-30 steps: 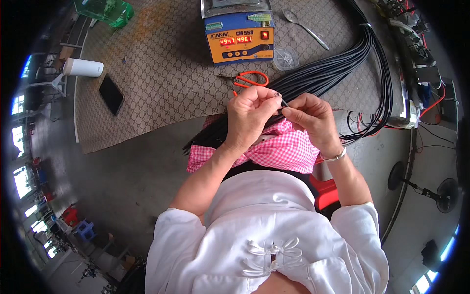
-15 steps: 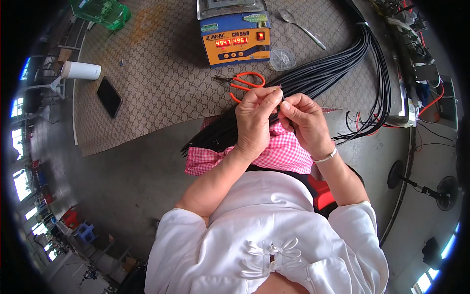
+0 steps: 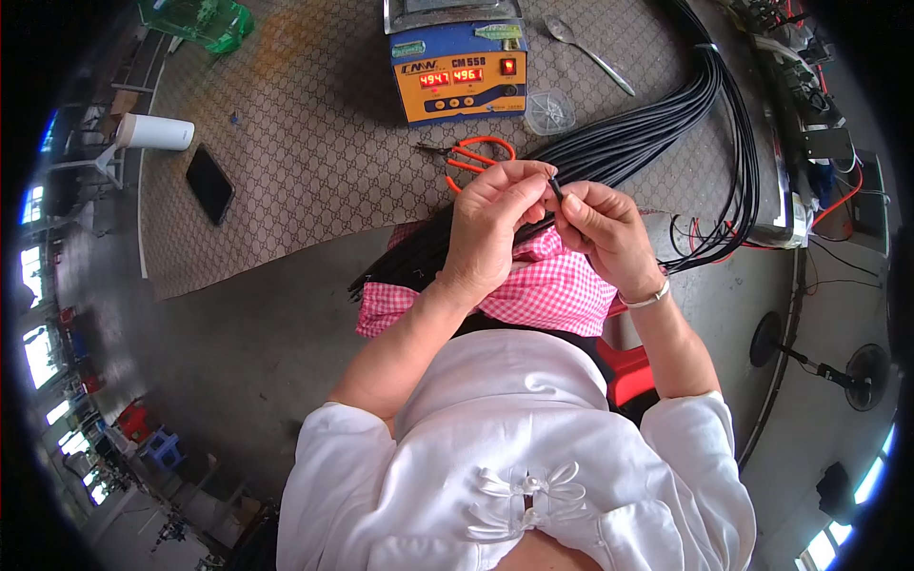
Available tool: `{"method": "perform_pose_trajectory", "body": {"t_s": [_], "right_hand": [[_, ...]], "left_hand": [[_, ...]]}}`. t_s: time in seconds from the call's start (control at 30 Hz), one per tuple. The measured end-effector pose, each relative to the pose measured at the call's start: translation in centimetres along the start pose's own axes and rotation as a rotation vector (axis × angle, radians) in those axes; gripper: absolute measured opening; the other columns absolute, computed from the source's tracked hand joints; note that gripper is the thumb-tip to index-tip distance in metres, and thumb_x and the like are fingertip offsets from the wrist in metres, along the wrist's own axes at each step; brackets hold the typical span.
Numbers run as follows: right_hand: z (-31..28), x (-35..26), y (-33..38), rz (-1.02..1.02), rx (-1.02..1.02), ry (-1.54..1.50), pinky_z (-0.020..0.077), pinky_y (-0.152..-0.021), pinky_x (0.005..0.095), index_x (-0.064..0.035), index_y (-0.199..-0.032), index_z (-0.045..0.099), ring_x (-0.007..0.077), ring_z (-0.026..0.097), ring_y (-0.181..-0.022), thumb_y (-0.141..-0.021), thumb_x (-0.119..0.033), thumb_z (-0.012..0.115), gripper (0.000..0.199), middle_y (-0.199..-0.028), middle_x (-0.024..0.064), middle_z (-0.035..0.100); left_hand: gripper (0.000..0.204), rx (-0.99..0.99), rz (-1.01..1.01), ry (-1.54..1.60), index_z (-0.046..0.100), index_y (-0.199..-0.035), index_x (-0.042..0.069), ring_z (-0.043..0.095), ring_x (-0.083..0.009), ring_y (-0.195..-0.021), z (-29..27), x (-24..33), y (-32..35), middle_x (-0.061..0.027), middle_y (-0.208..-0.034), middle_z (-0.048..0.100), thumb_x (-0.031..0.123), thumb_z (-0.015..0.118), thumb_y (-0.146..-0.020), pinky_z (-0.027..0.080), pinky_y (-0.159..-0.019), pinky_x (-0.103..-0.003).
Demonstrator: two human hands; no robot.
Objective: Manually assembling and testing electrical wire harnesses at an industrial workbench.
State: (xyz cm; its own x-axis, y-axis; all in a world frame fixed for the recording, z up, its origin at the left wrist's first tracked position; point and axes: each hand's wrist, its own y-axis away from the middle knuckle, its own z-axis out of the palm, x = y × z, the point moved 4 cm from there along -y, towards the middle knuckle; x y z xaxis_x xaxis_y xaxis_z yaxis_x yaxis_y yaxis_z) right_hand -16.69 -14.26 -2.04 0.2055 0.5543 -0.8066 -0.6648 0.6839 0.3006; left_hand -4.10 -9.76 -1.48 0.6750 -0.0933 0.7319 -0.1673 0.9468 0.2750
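cable end (image 3: 555,185): pinched between both hands, 12 o'clock of the pink checked cloth (image 3: 543,290)
left hand (image 3: 495,219): fingers closed on it
right hand (image 3: 609,228): fingertips gripping it too
progress: looks early, black cable bundle (image 3: 657,133) at 1 o'clock still waiting
scissors (image 3: 471,154): idle at 11 o'clock

Scissors (image 3: 473,155) lie on the mat (image 3: 314,124) before the box-shaped device (image 3: 459,71), phone (image 3: 209,183) far left.
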Motion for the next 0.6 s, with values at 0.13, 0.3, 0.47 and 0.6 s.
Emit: {"method": "perform_pose_trajectory", "body": {"t_s": [0.13,0.3,0.47,0.6], "right_hand": [[-0.1,0.2,0.1,0.036,-0.005,-0.03,0.0289,-0.046,0.0173,0.0009,-0.091,0.059,0.0046,0.037,-0.053,-0.088,-0.017,0.052,0.019,-0.065,-0.0018,0.049],[0.1,0.1,0.2,0.062,-0.067,0.001,0.0293,-0.047,0.0177,0.0005,-0.09,0.06,0.0051,0.038,-0.054,-0.088,-0.016,0.052,0.018,-0.066,-0.0013,0.049],[0.5,0.5,0.0,0.032,-0.063,-0.135,0.0308,-0.047,0.0184,-0.0007,-0.09,0.059,0.0058,0.039,-0.053,-0.088,-0.017,0.051,0.018,-0.067,-0.0001,0.051],[0.9,0.7,-0.1,0.006,-0.031,-0.205,0.032,-0.047,0.0188,-0.0019,-0.09,0.058,0.0065,0.04,-0.053,-0.089,-0.017,0.05,0.017,-0.068,0.0009,0.052]], "left_hand": [[0.013,-0.012,0.019,-0.099,0.059,-0.093,-0.001,0.052,-0.0071,-0.066,-0.1,0.5,0.1,-0.0037,-0.077,0.058,0.007,0.055,-0.083,0.043,-0.063,-0.019],[0.01,-0.036,0.048,-0.179,0.059,-0.089,-0.001,0.053,-0.0079,-0.064,-0.5,0.9,-0.1,-0.0036,-0.075,0.059,0.005,0.057,-0.08,0.044,-0.063,-0.02],[0.01,0.019,0.16,-0.08,0.06,-0.086,0.0,0.055,-0.0067,-0.066,0.0,0.8,-0.2,-0.0033,-0.073,0.06,0.007,0.059,-0.079,0.046,-0.063,-0.02],[0.009,0.053,0.213,0.054,0.059,-0.086,0.001,0.054,-0.0068,-0.067,0.5,-0.5,-0.2,-0.0024,-0.074,0.058,0.008,0.059,-0.08,0.044,-0.067,-0.021]]}}
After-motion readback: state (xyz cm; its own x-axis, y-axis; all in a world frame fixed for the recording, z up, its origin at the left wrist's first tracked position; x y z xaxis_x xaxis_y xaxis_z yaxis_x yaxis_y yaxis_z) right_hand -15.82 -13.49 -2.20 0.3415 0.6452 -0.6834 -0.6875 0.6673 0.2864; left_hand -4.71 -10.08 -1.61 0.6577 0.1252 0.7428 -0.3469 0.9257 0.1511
